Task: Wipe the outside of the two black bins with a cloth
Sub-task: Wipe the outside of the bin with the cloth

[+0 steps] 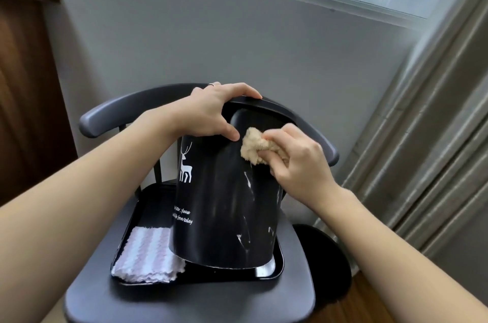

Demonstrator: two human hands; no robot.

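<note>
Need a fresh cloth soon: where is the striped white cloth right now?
In the head view, the striped white cloth lies folded in the front-left corner of the black tray on the chair seat, just left of the black bin.

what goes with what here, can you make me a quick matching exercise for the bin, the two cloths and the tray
Column one:
1. black bin
2. beige cloth
3. striped cloth
4. black tray

Column two:
A. lies folded in the tray, left of the bin
B. sits on the chair seat
C. tilted, steadied at the rim by the left hand
D. bunched in the right hand, pressed to the bin's side

Pairs: 1-C, 2-D, 3-A, 4-B
</note>
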